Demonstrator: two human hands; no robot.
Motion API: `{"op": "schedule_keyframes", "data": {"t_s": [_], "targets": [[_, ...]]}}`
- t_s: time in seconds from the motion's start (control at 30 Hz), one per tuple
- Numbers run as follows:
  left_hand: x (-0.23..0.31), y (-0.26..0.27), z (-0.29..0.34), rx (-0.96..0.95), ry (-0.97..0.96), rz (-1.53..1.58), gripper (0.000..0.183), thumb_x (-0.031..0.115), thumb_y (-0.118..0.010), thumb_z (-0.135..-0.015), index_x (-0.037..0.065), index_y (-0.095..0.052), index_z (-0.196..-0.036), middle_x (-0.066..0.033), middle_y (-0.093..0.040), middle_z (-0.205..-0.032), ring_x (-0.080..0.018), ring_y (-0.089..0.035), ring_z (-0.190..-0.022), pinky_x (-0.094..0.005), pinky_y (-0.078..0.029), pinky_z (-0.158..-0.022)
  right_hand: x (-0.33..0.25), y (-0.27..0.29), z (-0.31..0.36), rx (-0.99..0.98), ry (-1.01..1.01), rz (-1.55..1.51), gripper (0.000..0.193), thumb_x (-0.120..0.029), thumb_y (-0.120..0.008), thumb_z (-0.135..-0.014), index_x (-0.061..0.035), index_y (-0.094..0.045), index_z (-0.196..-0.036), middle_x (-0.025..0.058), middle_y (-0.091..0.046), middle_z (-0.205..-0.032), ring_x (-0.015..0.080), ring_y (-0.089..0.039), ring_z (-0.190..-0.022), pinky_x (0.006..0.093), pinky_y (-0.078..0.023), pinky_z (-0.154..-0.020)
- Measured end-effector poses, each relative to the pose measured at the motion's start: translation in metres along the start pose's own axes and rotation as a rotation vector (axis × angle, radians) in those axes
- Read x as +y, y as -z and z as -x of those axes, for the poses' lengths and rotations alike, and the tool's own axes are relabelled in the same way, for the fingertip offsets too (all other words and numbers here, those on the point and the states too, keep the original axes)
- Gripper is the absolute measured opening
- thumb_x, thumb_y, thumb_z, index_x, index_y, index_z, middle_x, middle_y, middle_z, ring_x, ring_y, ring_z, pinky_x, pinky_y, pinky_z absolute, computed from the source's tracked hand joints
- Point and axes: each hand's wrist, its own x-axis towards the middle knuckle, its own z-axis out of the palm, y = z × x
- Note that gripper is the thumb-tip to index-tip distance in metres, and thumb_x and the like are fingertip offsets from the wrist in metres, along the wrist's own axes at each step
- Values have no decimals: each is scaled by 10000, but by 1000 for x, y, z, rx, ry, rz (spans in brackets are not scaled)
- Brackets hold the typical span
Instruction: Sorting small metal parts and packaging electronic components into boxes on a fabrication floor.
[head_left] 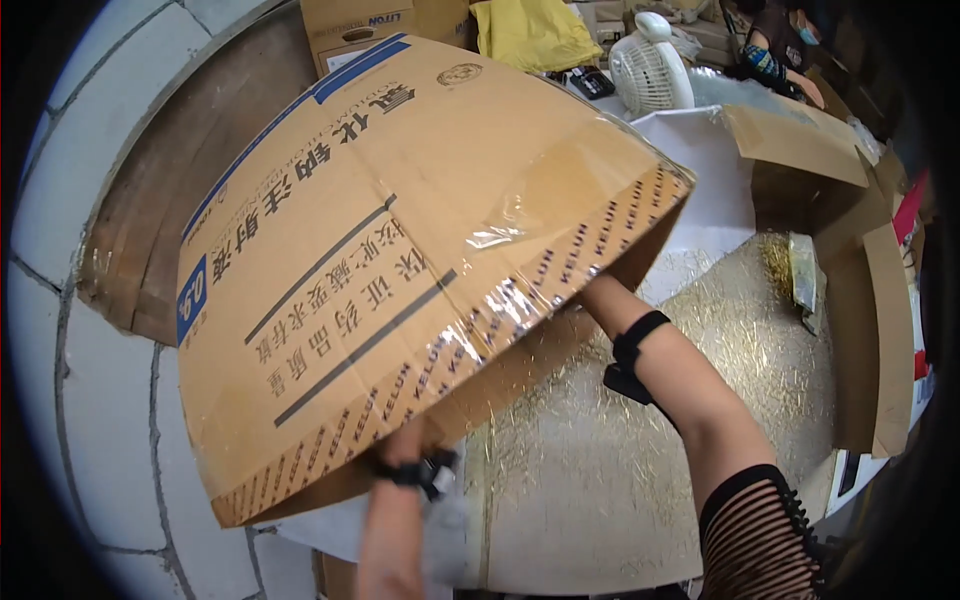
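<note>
A large brown cardboard box (430,190) fills the left and middle of the head view, tilted, its near side edged with patterned tape. My left hand (405,438) reaches under the box's near edge at its lower middle; only the back of the hand and a dark wrist strap show. Farther right, my right hand (603,298) goes in beneath the same edge, also with a black strap at the wrist. Box wall hides the fingers of both hands, so their grip is not visible. Below the box, small thin gold-coloured pieces (640,440) lie scattered over a pale board (570,540).
An open cardboard box (860,330) stands at the right. Near it lie a gold heap (777,262) and a small scoop-like piece (804,270). A white fan (650,75), yellow bag (535,35) and another carton (345,18) are behind. A person (785,45) sits at far right.
</note>
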Motion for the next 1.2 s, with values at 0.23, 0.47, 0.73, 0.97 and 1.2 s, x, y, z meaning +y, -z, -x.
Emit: {"op": "schedule_keyframes", "data": {"t_s": [0.23, 0.47, 0.73, 0.97, 1.2], "targets": [[-62, 11, -88, -85, 145, 135, 428, 199, -479, -884, -2, -425, -1258, -159, -396, -1317, -281, -361, -1228, -391, -283, -996, 2, -21, -17, -128, 12, -86, 460, -349, -536, -807, -62, -542, -1167, 192, -511, -1208, 331, -449, -1152, 395, -365, -971], [-56, 7, -74, -235, 343, 260, 436, 256, -481, -892, 9, -445, -1249, -145, -448, -1274, -258, -420, -1181, -369, -330, -956, -59, -17, 50, -298, -67, -202, 446, -320, -548, -795, -41, -554, -1143, 217, -531, -1166, 357, -469, -1119, 405, -390, -946], [-71, -9, -54, -422, 474, 362, 445, 330, -492, -891, 28, -493, -1217, -122, -526, -1197, -223, -498, -1105, -327, -381, -906, -112, -80, 71, -465, -77, -227, 433, -203, -593, -736, 15, -556, -1108, 262, -544, -1103, 374, -504, -1066, 411, -426, -904], [-41, 70, -59, -389, 361, 120, 336, 289, -533, -871, 31, -590, -1080, -121, -604, -1050, -180, -568, -978, -287, -429, -837, -131, -6, 110, -360, 127, -371, 391, -144, -611, -712, 25, -564, -1061, 222, -575, -1037, 371, -554, -956, 412, -450, -848], [3, -4, -79, -92, -45, -76, 279, 239, -543, -869, 19, -597, -1033, -102, -602, -1023, -157, -578, -915, -277, -459, -780, -29, -9, 71, 8, -124, 68, 525, -267, -589, -767, -32, -456, -1218, 239, -477, -1210, 400, -531, -1015, 444, -452, -842]]}}
